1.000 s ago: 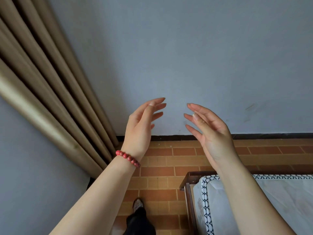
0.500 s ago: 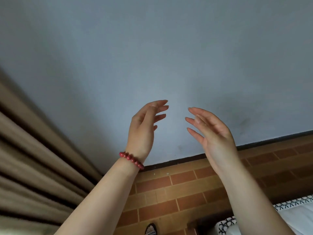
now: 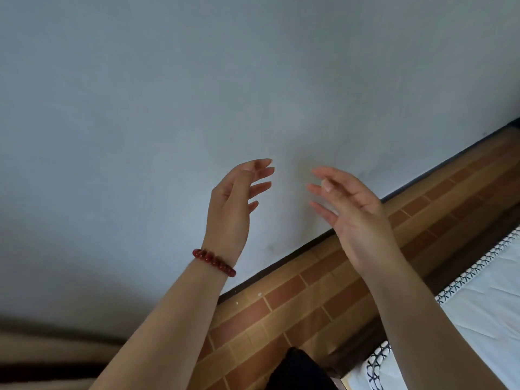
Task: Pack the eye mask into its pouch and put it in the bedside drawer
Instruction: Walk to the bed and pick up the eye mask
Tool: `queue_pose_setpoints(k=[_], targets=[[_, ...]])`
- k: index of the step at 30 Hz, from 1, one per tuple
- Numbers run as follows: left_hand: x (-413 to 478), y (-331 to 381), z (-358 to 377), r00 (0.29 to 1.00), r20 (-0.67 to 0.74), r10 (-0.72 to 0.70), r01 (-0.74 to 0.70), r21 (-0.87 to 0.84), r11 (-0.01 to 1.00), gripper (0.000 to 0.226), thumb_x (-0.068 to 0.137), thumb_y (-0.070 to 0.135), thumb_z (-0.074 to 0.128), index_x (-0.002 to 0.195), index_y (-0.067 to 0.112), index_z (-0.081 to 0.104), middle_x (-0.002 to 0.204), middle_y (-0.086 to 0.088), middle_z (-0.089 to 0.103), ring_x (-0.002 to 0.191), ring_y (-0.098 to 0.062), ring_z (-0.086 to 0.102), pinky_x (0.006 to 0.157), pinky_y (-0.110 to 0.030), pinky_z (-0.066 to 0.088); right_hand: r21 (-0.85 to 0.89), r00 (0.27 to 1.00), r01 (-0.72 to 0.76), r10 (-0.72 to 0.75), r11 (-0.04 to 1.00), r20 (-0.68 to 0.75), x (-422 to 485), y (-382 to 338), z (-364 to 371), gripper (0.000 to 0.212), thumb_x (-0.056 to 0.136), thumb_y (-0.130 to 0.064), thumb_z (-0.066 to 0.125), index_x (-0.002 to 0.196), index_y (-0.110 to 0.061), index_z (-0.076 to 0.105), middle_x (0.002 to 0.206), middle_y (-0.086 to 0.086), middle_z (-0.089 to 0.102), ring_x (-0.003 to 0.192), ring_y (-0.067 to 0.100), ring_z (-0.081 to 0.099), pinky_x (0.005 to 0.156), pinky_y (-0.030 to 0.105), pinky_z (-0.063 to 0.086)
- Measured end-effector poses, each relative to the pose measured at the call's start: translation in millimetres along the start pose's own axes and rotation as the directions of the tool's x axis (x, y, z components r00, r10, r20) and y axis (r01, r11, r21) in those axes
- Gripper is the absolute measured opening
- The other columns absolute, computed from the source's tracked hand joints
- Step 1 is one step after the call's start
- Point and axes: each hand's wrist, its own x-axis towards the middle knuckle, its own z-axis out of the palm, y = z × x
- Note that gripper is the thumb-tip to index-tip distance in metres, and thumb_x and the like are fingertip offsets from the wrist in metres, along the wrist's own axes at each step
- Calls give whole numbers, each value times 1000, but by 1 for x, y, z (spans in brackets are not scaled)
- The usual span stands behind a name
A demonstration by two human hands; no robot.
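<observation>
A: Far left, bottom?
B: Beige curtain (image 3: 42, 353), blurred. Pale wall (image 3: 168, 94) above it.
A: Hands?
B: Both raised w/ palms facing each other, apart. Left hand (image 3: 229, 209): fingers (image 3: 260, 173) loosely curved, spread, nothing in them. Red bead bracelet (image 3: 213, 262) on that wrist.
A: Right?
B: Right hand (image 3: 357, 218), fingers (image 3: 323, 175) also spread & holding nothing.
A: Below?
B: Brick-pattern floor (image 3: 295, 299), dark skirting along the wall. Black trouser leg (image 3: 298, 372) at bottom edge. Far right, white mattress (image 3: 484, 305) w/ patterned trim.
A: Eye mask, pouch, drawer?
B: None in view, can't tell where they are.
</observation>
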Motion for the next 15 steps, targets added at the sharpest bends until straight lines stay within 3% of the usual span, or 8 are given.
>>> queue_pose_setpoints(k=[8, 15], targets=[[65, -9, 51, 994, 112, -1, -1, 16, 1000, 31, 97, 32, 37, 94, 33, 68, 107, 9, 71, 98, -10, 66, 95, -44, 47, 6, 995, -9, 10, 1000, -103, 58, 7, -40, 40, 67, -41, 67, 105, -29, 68, 123, -9, 65, 114, 11, 62, 91, 27, 53], [148, -14, 153, 974, 225, 0, -4, 18, 1000, 31, 98, 30, 36, 95, 30, 67, 107, 6, 71, 98, -11, 66, 95, -44, 48, -4, 983, 19, -20, 1000, -180, 135, -2, -118, 42, 67, -44, 68, 106, -29, 66, 122, -5, 65, 115, 16, 61, 95, 32, 51]])
